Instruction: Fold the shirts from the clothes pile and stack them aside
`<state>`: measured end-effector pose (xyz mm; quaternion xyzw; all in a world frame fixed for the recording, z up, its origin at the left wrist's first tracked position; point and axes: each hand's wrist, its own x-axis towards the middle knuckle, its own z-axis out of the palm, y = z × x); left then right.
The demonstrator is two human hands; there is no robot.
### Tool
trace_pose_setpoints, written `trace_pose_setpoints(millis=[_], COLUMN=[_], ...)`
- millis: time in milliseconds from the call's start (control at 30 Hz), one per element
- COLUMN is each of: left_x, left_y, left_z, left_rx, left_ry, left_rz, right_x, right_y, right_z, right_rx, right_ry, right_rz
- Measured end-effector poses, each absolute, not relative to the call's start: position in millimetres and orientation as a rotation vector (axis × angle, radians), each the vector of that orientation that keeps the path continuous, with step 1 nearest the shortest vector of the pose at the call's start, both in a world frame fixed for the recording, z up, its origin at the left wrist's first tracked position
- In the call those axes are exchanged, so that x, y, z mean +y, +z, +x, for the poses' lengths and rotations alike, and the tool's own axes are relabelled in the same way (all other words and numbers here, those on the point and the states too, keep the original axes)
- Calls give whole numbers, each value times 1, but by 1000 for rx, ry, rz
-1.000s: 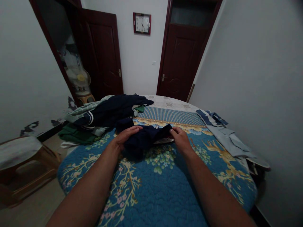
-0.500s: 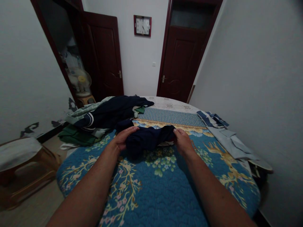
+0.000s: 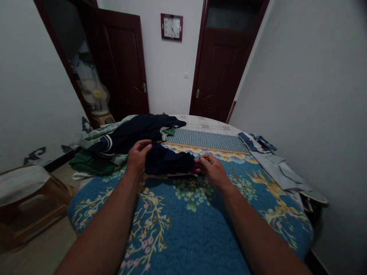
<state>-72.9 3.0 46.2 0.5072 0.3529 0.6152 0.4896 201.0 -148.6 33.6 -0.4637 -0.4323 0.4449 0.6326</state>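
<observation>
A dark navy garment [image 3: 169,160] is bunched on the blue floral cover, with a small reddish patch and a whitish edge at its right end. At its left end, my left hand [image 3: 139,156] pinches the cloth between thumb and fingers. My right hand [image 3: 213,170] is closed at the right end, fingertips against the reddish patch and thumb on top. The garment's exact kind cannot be made out in its folds.
Behind on the left lies a heap of clothes [image 3: 134,131], navy, green and pale checked. Folded grey clothing [image 3: 278,172] and a blue-and-white piece [image 3: 255,143] lie along the right edge of the quilted cover [image 3: 195,236]. A stool [image 3: 25,187] stands at left.
The navy garment has been lowered and flattened out somewhat. My left hand has moved up and slightly left; my right hand has shifted a little left at the garment's right end.
</observation>
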Motion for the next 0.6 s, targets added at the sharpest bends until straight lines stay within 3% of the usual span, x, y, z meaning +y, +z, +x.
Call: trace_pose_setpoints(millis=[133,267,400,600], left_x=[-27,-54,-66,-70], left_y=[52,49,41,37], left_z=[-52,-27,-13,-13], left_rx=[733,602,471,604], left_ry=[1179,958,793,542], left_rz=[1873,2380,2566,2729], right_x=[-146,-141,-138,-135], right_y=[25,13,-2,-15], right_z=[195,223,257,264], right_rx=[-1075,-1169,-1265,-1488], right_ry=[1005,595,240,204], right_rz=[-1117,-1346,-1567,-1698])
